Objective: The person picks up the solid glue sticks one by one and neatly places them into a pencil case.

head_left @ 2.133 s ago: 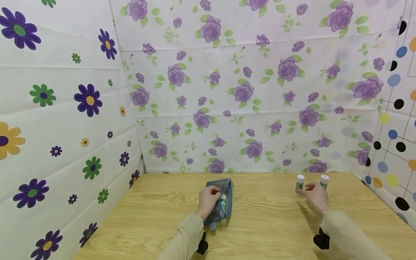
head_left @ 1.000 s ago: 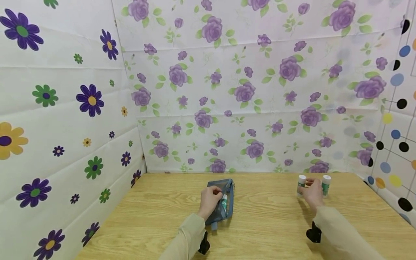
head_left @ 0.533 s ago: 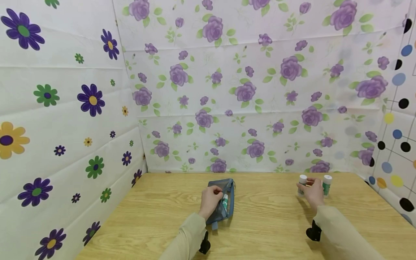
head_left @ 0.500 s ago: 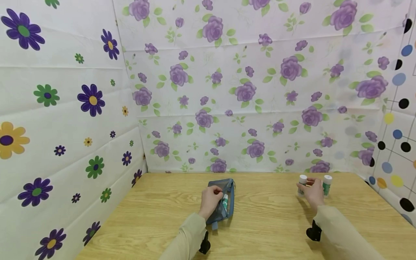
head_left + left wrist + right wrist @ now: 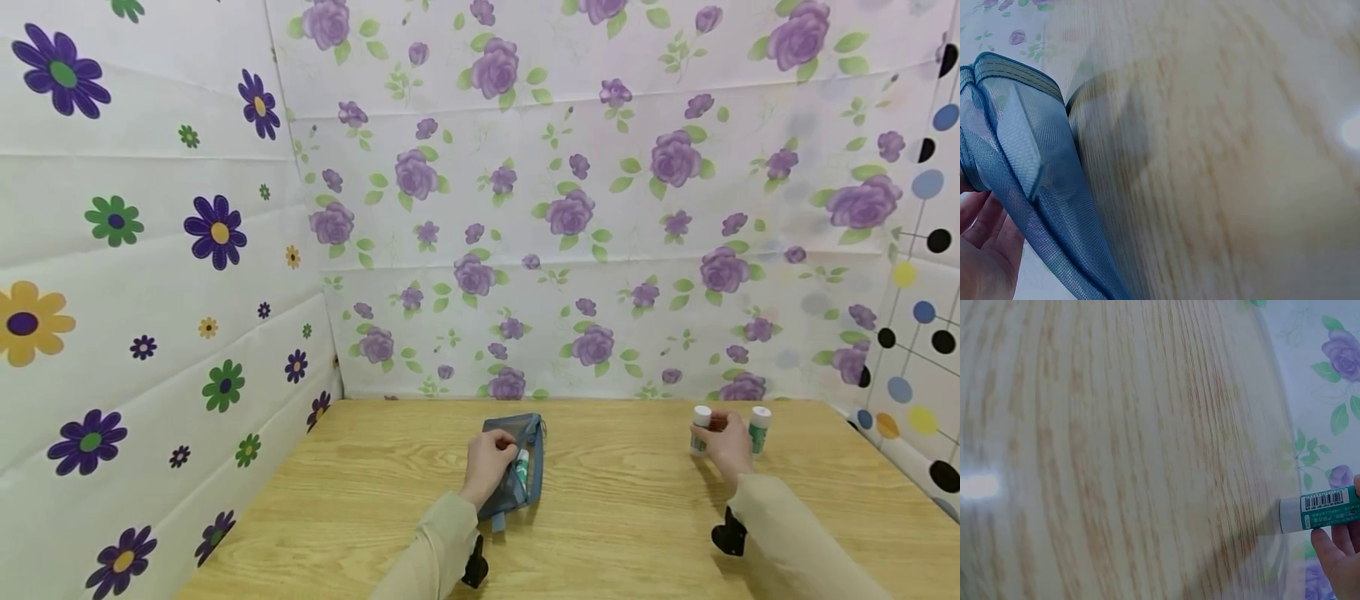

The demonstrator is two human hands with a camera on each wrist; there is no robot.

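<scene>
Inside one pouch (image 5: pixel 504 498), one tube (image 5: pixel 522 467); rightward, two tubes (image 5: pixel 759 431); right grip (image 5: pixel 727 447) clasping one, left grip (image 5: pixel 487 465) pouch.

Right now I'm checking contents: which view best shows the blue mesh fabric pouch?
The head view: the pouch appears end to end, a white-ended green tube inside, though the left hand covers part. Left wrist shows it closer but cropped; right wrist, not at all.

We've got both arms out over the worktop (image 5: pixel 600 542), hands well apart. Left forearm (image 5: pixel 429 546) slants rightward toward the far edge; left hand (image 5: pixel 487 468) is left of that edge's middle, fingers curled, pinching. Right forearm (image 5: pixel 798 533) slants leftward; our right hand (image 5: pixel 731 447) is toward the far right corner, thumb and fingers gripping.
</scene>
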